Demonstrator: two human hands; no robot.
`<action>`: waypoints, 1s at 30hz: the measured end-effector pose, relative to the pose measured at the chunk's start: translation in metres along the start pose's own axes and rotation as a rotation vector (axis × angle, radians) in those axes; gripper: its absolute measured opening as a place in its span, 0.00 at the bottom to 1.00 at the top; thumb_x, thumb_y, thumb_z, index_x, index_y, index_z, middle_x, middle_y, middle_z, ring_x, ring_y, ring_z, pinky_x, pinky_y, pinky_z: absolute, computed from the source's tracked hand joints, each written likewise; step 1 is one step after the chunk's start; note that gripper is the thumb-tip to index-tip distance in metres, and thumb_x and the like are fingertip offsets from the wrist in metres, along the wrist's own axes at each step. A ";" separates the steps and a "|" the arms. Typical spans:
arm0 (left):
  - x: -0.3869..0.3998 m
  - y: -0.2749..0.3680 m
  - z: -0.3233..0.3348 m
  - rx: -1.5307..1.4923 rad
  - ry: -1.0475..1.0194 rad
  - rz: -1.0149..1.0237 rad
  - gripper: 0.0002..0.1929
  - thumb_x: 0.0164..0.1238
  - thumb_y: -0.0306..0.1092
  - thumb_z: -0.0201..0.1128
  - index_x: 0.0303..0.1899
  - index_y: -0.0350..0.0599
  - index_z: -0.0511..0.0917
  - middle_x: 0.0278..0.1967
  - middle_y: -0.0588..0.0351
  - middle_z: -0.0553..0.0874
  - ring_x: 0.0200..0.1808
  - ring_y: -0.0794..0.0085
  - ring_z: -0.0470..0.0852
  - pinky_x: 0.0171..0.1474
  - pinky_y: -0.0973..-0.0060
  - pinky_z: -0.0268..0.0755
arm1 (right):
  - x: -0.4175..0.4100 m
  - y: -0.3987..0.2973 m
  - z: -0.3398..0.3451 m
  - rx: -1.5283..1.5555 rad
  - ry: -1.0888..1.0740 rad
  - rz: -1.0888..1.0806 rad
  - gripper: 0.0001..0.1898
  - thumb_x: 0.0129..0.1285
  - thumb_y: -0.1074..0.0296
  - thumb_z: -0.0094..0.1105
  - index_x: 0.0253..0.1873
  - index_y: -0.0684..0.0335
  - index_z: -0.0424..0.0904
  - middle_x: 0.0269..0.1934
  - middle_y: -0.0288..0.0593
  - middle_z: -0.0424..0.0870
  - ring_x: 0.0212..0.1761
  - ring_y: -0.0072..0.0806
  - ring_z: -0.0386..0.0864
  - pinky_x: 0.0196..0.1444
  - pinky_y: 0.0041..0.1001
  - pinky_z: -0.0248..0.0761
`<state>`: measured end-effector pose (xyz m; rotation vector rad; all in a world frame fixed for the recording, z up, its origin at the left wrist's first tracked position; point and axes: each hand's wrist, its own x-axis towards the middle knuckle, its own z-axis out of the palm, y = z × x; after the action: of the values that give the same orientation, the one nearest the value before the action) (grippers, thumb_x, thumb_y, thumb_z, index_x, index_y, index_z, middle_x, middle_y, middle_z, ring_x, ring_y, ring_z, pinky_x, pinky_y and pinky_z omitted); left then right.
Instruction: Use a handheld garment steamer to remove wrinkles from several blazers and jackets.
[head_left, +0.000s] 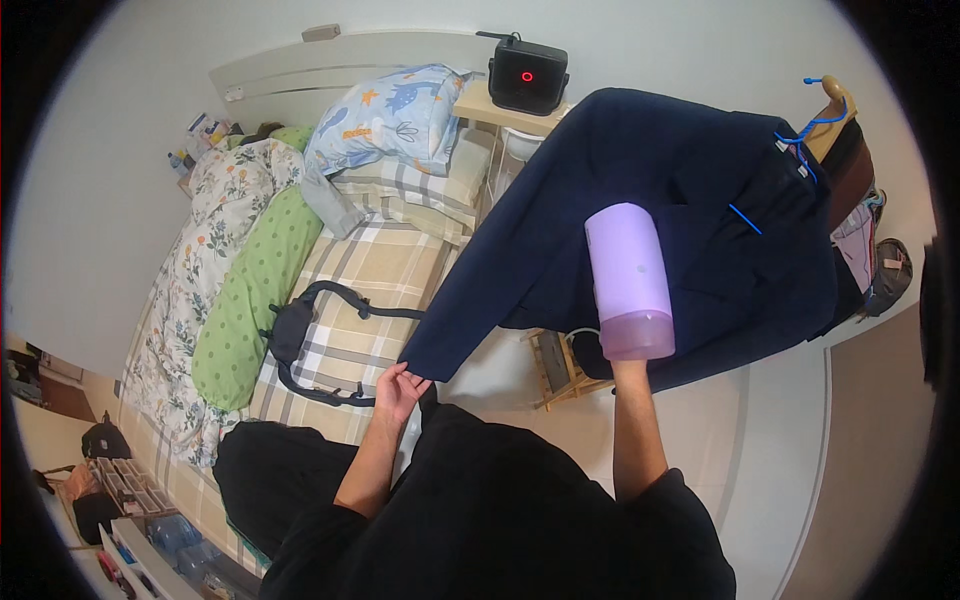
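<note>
A dark navy jacket (660, 157) hangs from a blue hanger (806, 139), its sleeve stretched out towards the bed. My left hand (399, 390) pinches the sleeve's cuff between thumb and fingers. In front of the jacket's body is a lilac handheld appliance, apparently a garment steamer (628, 259), with a translucent purple tank at its lower end. My right hand (628, 367) holds it from behind; its fingers are hidden by the appliance, and only the wrist area shows. Whether the appliance touches the cloth cannot be told.
On the left, a bed (390, 259) carries a black waist bag (291, 330), a green bolster (259, 300) and a patterned pillow (390, 112). A black box-shaped device (529, 75) stands on a small shelf (480, 101). Below the jacket is a wooden rack (559, 367). More clothes (855, 225) hang right.
</note>
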<state>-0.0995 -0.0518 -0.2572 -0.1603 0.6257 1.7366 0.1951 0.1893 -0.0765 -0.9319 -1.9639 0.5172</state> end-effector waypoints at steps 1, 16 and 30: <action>-0.001 0.000 0.002 0.007 0.006 0.000 0.19 0.66 0.32 0.52 0.55 0.35 0.72 0.53 0.46 0.83 0.55 0.56 0.82 0.61 0.58 0.70 | -0.002 0.004 0.001 -0.002 0.001 -0.001 0.19 0.68 0.72 0.54 0.63 0.62 0.72 0.58 0.45 0.77 0.60 0.37 0.74 0.62 0.33 0.68; 0.002 0.003 0.002 0.032 0.008 -0.024 0.18 0.65 0.33 0.53 0.54 0.36 0.74 0.52 0.47 0.84 0.55 0.58 0.82 0.60 0.58 0.70 | -0.125 0.125 0.110 0.559 0.001 0.443 0.26 0.51 0.71 0.71 0.56 0.63 0.72 0.50 0.42 0.79 0.51 0.29 0.79 0.52 0.30 0.74; 0.009 0.006 0.010 0.034 0.019 -0.057 0.18 0.65 0.33 0.53 0.55 0.36 0.74 0.52 0.47 0.83 0.55 0.58 0.82 0.60 0.58 0.71 | -0.088 0.091 0.066 0.425 0.147 0.203 0.22 0.63 0.67 0.62 0.61 0.63 0.70 0.50 0.42 0.79 0.48 0.26 0.79 0.49 0.28 0.75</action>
<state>-0.1053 -0.0401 -0.2509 -0.1692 0.6579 1.6703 0.2062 0.1786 -0.2190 -0.8694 -1.5517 0.9143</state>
